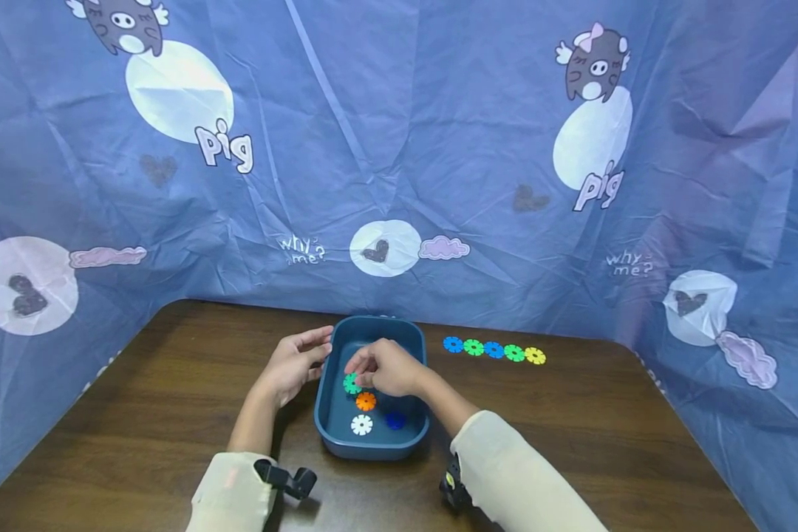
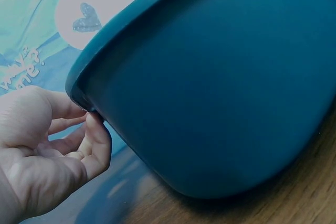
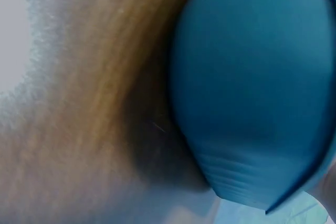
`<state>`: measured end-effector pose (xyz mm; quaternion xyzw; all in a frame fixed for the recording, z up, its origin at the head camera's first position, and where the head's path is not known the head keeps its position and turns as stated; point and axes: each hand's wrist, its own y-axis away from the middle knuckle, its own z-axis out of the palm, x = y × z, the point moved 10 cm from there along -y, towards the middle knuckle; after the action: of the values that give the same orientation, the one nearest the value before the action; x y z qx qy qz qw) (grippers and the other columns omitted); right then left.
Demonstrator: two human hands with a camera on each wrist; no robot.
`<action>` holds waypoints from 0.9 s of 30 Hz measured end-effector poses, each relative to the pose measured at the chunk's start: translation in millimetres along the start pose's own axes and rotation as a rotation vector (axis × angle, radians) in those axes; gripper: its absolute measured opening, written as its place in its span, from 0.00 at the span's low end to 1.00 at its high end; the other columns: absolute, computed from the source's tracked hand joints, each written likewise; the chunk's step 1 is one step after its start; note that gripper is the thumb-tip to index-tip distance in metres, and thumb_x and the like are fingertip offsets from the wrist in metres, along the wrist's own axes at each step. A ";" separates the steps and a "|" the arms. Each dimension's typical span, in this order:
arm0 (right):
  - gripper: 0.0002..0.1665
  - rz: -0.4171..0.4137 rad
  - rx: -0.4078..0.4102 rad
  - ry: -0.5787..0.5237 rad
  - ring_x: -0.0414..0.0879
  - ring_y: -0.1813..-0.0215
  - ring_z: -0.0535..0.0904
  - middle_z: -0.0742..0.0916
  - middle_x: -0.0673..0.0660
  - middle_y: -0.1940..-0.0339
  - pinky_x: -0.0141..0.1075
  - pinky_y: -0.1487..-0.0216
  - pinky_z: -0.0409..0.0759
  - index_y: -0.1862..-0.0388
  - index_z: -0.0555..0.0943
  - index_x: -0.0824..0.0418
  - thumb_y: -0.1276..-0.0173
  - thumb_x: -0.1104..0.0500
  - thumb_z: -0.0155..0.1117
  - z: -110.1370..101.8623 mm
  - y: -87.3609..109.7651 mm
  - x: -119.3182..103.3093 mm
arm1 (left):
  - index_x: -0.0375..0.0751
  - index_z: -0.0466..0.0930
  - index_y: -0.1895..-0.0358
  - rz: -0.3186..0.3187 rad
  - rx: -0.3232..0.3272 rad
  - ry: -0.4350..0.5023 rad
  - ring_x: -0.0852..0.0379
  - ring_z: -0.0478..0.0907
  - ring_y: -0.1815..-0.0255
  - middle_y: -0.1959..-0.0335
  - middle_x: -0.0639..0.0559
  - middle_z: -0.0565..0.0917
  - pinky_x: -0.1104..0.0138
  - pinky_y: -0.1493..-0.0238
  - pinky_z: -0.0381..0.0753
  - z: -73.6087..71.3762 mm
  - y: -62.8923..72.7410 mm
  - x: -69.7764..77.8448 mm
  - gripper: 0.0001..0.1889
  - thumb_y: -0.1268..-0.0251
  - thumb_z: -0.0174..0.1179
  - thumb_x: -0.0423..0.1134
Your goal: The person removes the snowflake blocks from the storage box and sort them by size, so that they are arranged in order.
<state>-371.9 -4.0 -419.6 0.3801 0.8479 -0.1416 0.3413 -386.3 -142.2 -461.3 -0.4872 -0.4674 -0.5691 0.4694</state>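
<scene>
A dark blue plastic basin [image 1: 326, 414] stands on the wooden table. My left hand [image 1: 292, 366] holds its left side; in the left wrist view, the curled fingers of that hand [image 2: 58, 150] meet just under the basin's rim [image 2: 86, 72]. Inside the basin, my right hand [image 1: 389, 367] pinches a green snowflake disc [image 1: 351, 383] between thumb and fingers. Nearby in the basin lie an orange disc [image 1: 366, 401], a white disc [image 1: 362, 425] and a dark blue disc [image 1: 395, 420]. The right wrist view shows the basin's outer wall [image 3: 252, 77], while the right fingers are hidden there.
Right of the basin, several snowflake discs lie in a row, among them a blue disc [image 1: 453, 345], a green disc [image 1: 514, 353] and a yellow disc [image 1: 535, 356]. A blue printed curtain [image 1: 399, 133] hangs behind the brown table [image 1: 572, 443].
</scene>
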 end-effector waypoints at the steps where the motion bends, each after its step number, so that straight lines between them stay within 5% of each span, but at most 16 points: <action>1: 0.08 0.000 0.003 -0.008 0.38 0.62 0.83 0.90 0.48 0.62 0.30 0.57 0.82 0.54 0.88 0.58 0.28 0.66 0.67 -2.8 0.7 -0.8 | 0.32 0.68 0.26 0.001 0.001 -0.002 0.55 0.77 0.48 0.34 0.34 0.71 0.67 0.55 0.83 -0.1 0.0 0.2 0.25 0.23 0.54 0.30; 20: 0.09 0.050 0.146 -0.094 0.45 0.64 0.83 0.88 0.54 0.64 0.35 0.62 0.83 0.52 0.87 0.65 0.29 0.69 0.66 -69.6 22.9 14.1 | 0.30 0.67 0.26 0.009 0.009 -0.004 0.56 0.76 0.47 0.36 0.36 0.72 0.69 0.57 0.83 -0.2 -0.2 0.1 0.25 0.23 0.54 0.30; 27: 0.10 0.050 0.195 -0.164 0.59 0.59 0.85 0.87 0.59 0.63 0.45 0.55 0.86 0.51 0.86 0.68 0.29 0.72 0.63 -99.1 40.1 34.8 | 0.30 0.67 0.27 0.018 0.007 0.003 0.59 0.76 0.49 0.39 0.39 0.73 0.69 0.58 0.83 0.5 -1.5 -0.9 0.25 0.24 0.55 0.30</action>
<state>-405.5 91.5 -370.7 0.4199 0.7896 -0.2454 0.3742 -387.6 -141.4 -462.3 -0.4889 -0.4644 -0.5640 0.4767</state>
